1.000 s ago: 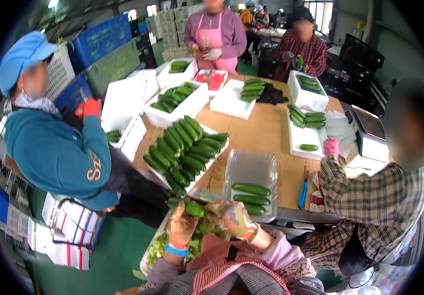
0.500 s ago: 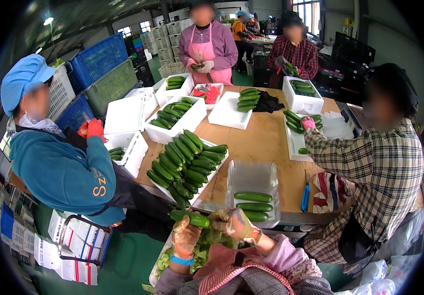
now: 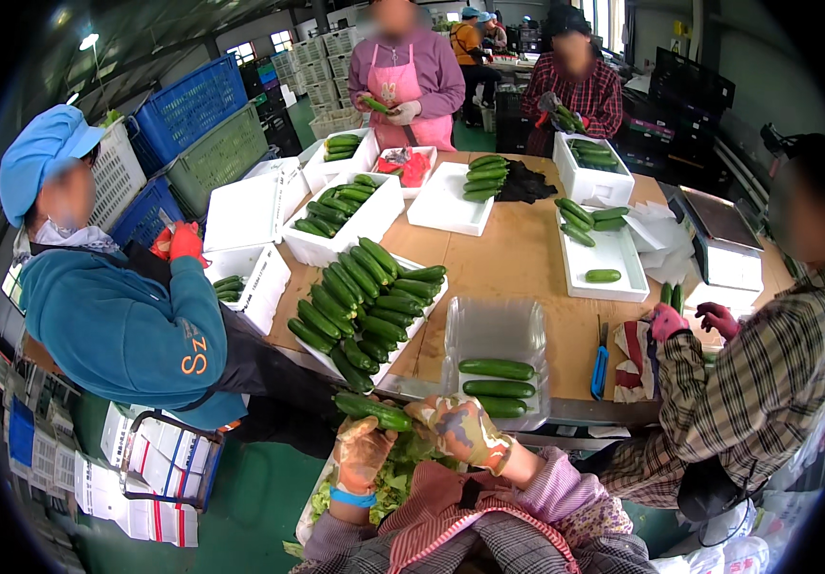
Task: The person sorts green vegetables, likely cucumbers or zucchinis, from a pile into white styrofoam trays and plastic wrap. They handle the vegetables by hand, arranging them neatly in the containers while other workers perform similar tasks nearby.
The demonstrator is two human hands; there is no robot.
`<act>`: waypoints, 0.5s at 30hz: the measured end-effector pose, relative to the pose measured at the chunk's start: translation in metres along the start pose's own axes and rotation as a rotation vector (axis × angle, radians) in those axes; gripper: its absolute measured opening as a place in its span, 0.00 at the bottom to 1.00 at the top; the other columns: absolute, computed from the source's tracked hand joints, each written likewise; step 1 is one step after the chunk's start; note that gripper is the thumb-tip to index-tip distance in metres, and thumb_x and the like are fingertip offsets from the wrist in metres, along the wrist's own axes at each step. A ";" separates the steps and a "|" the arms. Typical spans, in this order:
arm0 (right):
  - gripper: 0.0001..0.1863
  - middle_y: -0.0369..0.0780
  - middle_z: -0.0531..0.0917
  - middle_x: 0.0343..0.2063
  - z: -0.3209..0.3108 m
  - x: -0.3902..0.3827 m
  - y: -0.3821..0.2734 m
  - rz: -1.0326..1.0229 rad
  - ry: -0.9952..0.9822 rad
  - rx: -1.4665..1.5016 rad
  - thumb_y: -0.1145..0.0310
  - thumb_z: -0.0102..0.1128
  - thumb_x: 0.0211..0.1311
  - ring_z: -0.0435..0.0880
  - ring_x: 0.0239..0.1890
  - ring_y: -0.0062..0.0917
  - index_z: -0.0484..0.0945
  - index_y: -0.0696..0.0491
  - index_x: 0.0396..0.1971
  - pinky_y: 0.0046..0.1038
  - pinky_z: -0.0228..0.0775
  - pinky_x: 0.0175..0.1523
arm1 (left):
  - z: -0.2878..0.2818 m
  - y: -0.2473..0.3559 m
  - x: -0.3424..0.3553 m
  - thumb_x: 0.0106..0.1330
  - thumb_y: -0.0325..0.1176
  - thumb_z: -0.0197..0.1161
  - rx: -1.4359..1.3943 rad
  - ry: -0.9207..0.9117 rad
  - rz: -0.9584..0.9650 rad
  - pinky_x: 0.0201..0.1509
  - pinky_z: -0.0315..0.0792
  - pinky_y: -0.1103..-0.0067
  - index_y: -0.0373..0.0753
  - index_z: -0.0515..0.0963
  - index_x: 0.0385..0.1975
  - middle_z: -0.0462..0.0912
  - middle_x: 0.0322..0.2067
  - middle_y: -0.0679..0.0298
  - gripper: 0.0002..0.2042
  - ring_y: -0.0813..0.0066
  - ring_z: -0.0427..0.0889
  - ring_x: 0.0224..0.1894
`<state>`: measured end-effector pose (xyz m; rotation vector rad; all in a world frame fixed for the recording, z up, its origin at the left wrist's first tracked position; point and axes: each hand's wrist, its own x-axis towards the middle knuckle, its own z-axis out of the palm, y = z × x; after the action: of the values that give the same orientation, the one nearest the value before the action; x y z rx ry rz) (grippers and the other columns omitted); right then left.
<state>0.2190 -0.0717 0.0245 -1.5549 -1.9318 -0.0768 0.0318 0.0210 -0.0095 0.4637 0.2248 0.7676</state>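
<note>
My left hand (image 3: 362, 454), in a stained glove with a blue band at the wrist, is closed round a green zucchini (image 3: 372, 412). The zucchini lies nearly level in front of me. My right hand (image 3: 468, 435), in a patterned glove, has its fingers curled at the zucchini's right end; what they pinch, if anything, is hidden. Beneath my hands sits a white container of yellow-green leafy scraps (image 3: 395, 478). Just beyond, a clear plastic tray (image 3: 494, 330) holds several zucchini (image 3: 498, 388). To its left, a white foam tray is heaped with more zucchini (image 3: 365, 301).
A blue-handled tool (image 3: 600, 364) and a striped cloth (image 3: 635, 359) lie on the brown table (image 3: 503, 268). White foam boxes (image 3: 384, 215) stand farther back. Co-workers stand at the left (image 3: 116, 316), far side (image 3: 432, 77) and right (image 3: 757, 383).
My zucchini is slightly higher and tilts down to the right more. The co-worker at the right has drawn back from the foam tray, hands now nearer the striped cloth.
</note>
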 end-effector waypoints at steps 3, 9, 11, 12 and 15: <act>0.12 0.35 0.79 0.26 -0.022 0.007 -0.014 0.044 -0.005 0.007 0.68 0.55 0.57 0.81 0.27 0.28 0.76 0.49 0.41 0.25 0.69 0.27 | 0.002 -0.001 0.001 0.63 0.32 0.58 -0.027 0.033 -0.015 0.49 0.73 0.67 0.37 0.73 0.52 0.78 0.48 0.54 0.17 0.60 0.77 0.50; 0.09 0.32 0.74 0.19 -0.014 0.005 -0.023 -0.061 0.001 -0.416 0.66 0.57 0.50 0.79 0.20 0.26 0.76 0.47 0.34 0.29 0.69 0.21 | 0.009 -0.010 0.001 0.64 0.31 0.60 -0.003 0.189 -0.007 0.50 0.74 0.67 0.38 0.74 0.48 0.80 0.42 0.58 0.14 0.63 0.79 0.46; 0.08 0.33 0.74 0.18 -0.001 -0.002 -0.021 -0.043 -0.010 -0.459 0.66 0.57 0.48 0.79 0.19 0.26 0.75 0.47 0.32 0.29 0.68 0.19 | 0.004 -0.014 0.002 0.61 0.28 0.62 0.030 0.221 0.013 0.46 0.76 0.69 0.39 0.73 0.48 0.80 0.42 0.58 0.15 0.66 0.79 0.45; 0.08 0.33 0.73 0.18 0.003 -0.003 -0.021 -0.034 -0.014 -0.478 0.66 0.57 0.48 0.78 0.18 0.26 0.75 0.46 0.31 0.29 0.67 0.18 | -0.006 -0.016 0.004 0.65 0.34 0.58 0.094 0.194 0.031 0.48 0.75 0.67 0.38 0.72 0.49 0.79 0.44 0.56 0.15 0.64 0.79 0.47; 0.06 0.33 0.74 0.18 -0.012 -0.001 -0.022 -0.055 -0.061 -0.493 0.66 0.56 0.48 0.78 0.18 0.25 0.74 0.47 0.29 0.28 0.67 0.18 | -0.015 -0.014 0.003 0.68 0.41 0.51 0.063 0.127 0.004 0.52 0.73 0.65 0.37 0.72 0.50 0.78 0.45 0.54 0.17 0.62 0.78 0.48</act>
<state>0.2049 -0.0838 0.0410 -1.8261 -2.1077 -0.5728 0.0367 0.0191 -0.0288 0.4754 0.3673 0.7960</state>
